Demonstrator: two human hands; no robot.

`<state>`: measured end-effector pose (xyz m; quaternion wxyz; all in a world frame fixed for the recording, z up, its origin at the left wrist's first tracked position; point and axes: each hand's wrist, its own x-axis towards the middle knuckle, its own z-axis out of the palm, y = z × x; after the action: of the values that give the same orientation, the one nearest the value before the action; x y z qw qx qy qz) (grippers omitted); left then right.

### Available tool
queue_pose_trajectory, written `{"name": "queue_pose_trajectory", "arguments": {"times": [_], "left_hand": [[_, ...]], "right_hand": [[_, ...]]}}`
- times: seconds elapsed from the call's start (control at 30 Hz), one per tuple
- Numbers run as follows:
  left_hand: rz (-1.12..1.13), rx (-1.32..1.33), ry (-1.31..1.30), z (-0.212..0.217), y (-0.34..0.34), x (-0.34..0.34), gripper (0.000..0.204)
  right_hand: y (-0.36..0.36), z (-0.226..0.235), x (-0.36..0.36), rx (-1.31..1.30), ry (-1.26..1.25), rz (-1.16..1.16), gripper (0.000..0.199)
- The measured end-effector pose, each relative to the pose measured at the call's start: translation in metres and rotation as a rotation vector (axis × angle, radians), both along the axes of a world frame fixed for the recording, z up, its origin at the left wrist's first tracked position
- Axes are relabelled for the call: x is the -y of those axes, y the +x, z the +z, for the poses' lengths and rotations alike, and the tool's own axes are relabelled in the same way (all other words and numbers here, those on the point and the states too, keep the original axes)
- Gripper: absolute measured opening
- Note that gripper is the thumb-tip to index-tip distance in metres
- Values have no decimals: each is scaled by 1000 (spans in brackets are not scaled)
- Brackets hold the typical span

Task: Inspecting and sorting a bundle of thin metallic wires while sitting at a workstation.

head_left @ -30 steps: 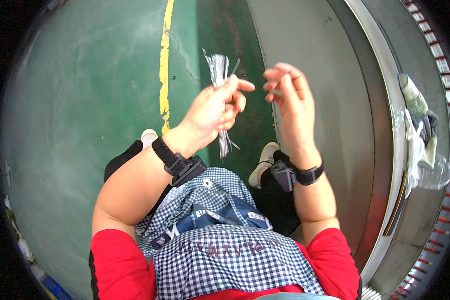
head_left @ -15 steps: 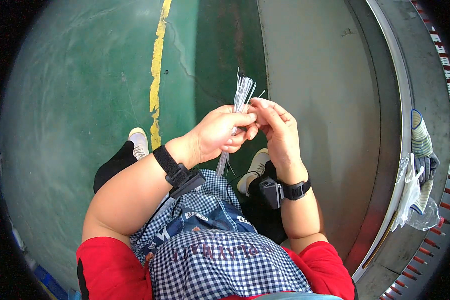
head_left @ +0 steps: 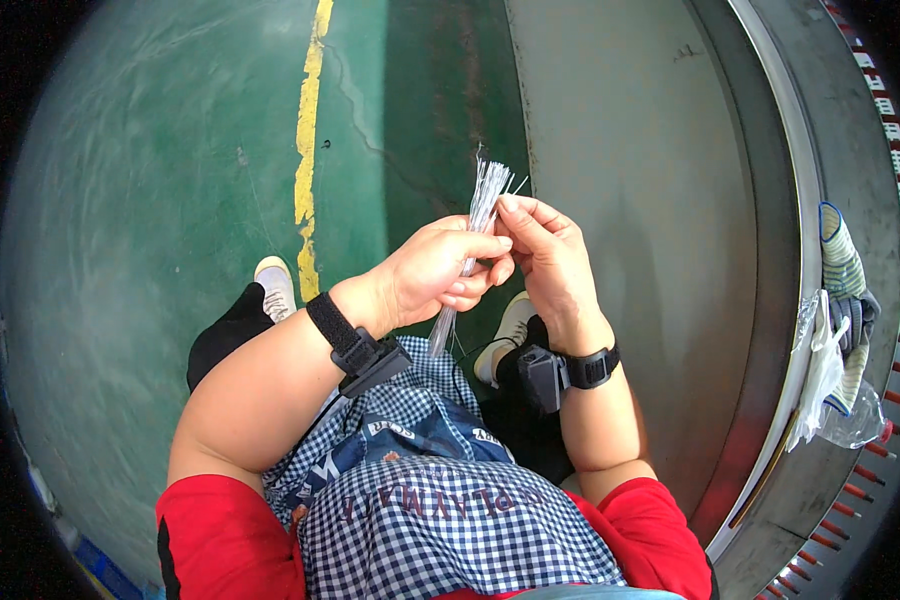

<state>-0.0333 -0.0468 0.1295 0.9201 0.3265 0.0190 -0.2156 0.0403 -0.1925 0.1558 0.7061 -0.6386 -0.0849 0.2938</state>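
The left hand (head_left: 435,270) has its fingers curled shut around a thin bundle of clear, glassy plastic strands (head_left: 475,235), which runs from about 12 o'clock down to 6 o'clock through the fist. At 3 o'clock of it, the right hand (head_left: 550,265) pinches the bundle's upper part between fingertips (head_left: 510,205), above the green floor (head_left: 170,200).

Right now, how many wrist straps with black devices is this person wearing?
2. One black strap sits on the left wrist, behind the left hand; the other sits on the right wrist, below the right hand. None seem hidden.
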Motion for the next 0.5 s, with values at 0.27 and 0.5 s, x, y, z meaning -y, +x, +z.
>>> {"name": "queue_pose_trajectory", "arguments": {"times": [0.27, 0.5], "left_hand": [[119, -10, 50, 11, 5, -1, 21], [281, -27, 200, 3, 6, 2, 25]], "right_hand": [[9, 4, 3, 126, -6, -194, 19], [13, -3, 0, 172, -117, -177, 17]]}}
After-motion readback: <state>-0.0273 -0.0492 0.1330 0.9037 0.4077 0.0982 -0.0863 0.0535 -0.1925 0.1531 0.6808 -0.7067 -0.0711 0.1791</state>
